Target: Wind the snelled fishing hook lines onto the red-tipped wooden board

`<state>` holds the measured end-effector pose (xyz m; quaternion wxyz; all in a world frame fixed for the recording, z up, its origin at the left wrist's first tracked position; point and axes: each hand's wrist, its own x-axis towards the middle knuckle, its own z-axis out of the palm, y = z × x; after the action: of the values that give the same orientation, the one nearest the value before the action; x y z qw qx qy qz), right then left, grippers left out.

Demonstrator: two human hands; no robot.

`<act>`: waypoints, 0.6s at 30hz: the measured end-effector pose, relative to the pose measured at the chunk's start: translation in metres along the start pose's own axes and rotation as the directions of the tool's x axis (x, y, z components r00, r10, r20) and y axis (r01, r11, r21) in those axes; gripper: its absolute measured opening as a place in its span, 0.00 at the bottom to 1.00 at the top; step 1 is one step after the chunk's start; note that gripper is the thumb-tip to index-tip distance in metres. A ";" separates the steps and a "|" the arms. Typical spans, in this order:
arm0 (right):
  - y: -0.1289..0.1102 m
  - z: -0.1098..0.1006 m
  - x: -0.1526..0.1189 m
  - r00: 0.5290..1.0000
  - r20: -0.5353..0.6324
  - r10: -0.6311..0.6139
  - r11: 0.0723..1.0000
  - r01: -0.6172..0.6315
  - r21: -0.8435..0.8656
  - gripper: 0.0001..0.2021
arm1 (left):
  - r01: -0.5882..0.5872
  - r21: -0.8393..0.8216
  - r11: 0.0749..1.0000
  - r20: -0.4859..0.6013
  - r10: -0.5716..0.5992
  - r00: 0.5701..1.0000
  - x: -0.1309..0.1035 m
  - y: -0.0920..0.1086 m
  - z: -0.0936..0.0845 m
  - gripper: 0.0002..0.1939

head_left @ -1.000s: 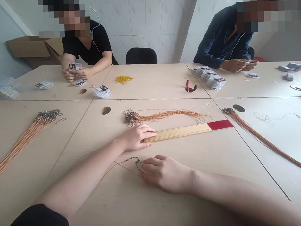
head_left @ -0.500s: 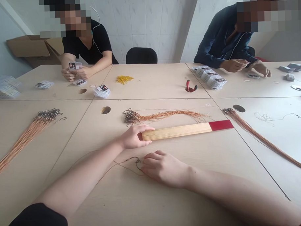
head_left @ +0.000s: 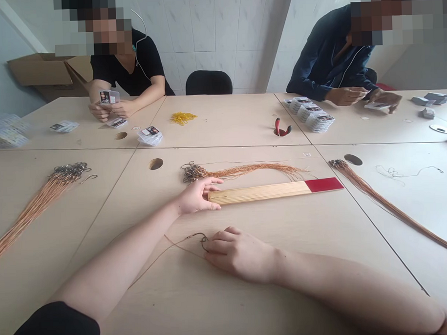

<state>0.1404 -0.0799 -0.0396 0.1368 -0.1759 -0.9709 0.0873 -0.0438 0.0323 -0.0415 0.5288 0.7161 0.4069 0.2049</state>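
My left hand (head_left: 195, 195) is around the near left end of a flat wooden strip (head_left: 261, 191) with a red right end, thumb on the front side and fingers on the back. Below it, my right hand (head_left: 237, 252) rests low on the table, fingers bent and closed at a dark fishing hook (head_left: 203, 239). The fingertips hide part of the hook. A thin brown line (head_left: 153, 263) runs from the hook leftward, passing under my left forearm. Just behind the strip lies a bundle of hooks (head_left: 193, 172) with orange-brown lines (head_left: 253, 170).
More bundles of hooked lines lie left (head_left: 68, 173) and right (head_left: 374, 194). Red-handled pliers (head_left: 281, 129) stand in a table hole. Yellow pieces (head_left: 183, 118) and stacks of clear packs (head_left: 313, 114) sit farther back. Two people handle packs across the table.
My left hand and the strip's left end have shifted slightly away from me. My right hand stays at the hook. The person at right has tilted a pack.
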 end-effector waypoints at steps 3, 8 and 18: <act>0.000 -0.001 0.000 1.000 0.001 0.020 0.999 -0.020 0.031 0.10 | 0.009 0.067 0.998 -0.030 -0.007 1.000 0.000 -0.001 0.002 0.31; -0.001 0.004 0.008 0.956 -0.062 0.288 0.943 -0.272 0.193 0.07 | 0.043 0.062 0.997 -0.035 -0.041 0.999 0.003 -0.002 0.002 0.30; 0.000 0.010 0.014 0.909 -0.081 0.408 0.889 -0.375 0.262 0.06 | 0.003 0.002 1.000 0.022 -0.003 1.000 0.003 0.000 -0.007 0.25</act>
<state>0.1250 -0.0759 -0.0460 0.2014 -0.3559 -0.8861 0.2182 -0.0471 0.0388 -0.0398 0.5328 0.7183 0.4024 0.1956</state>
